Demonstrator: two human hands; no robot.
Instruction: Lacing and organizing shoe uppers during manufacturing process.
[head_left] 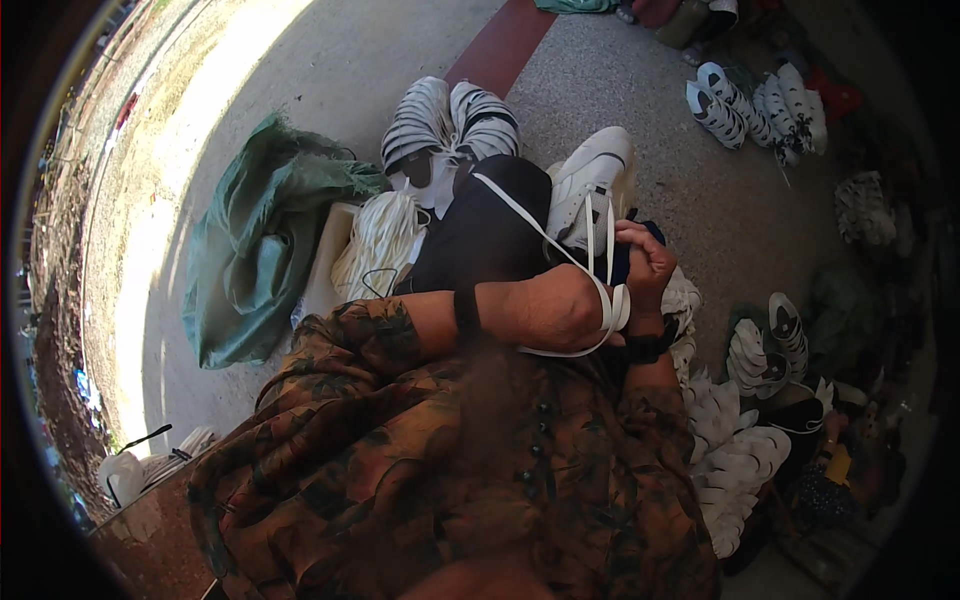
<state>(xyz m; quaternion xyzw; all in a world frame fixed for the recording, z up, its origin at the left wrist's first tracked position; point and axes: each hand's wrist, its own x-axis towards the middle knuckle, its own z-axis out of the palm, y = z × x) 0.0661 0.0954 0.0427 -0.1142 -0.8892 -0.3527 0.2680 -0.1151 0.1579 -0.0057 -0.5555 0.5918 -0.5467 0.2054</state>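
Observation:
A white shoe upper [592, 172] leans against my dark-clothed knee [482, 225], its toe pointing away from me. White shoelace [525, 212] runs from its eyelets in long loops over the knee and down to my hands. My left hand [572, 308], its back toward the view, is closed with lace around it; its fingertips are mostly hidden. Just right of it, below the upper, my right hand [645, 262] is raised with curled fingers pinching the lace.
Beyond my knee stand stacked white uppers [425, 120]. A bundle of white laces [382, 240] lies to the left, beside a green sack [262, 250]. More stacked uppers [735, 470] sit close at my right, others [720, 105] farther off. Another person's legs [690, 22] show at the top.

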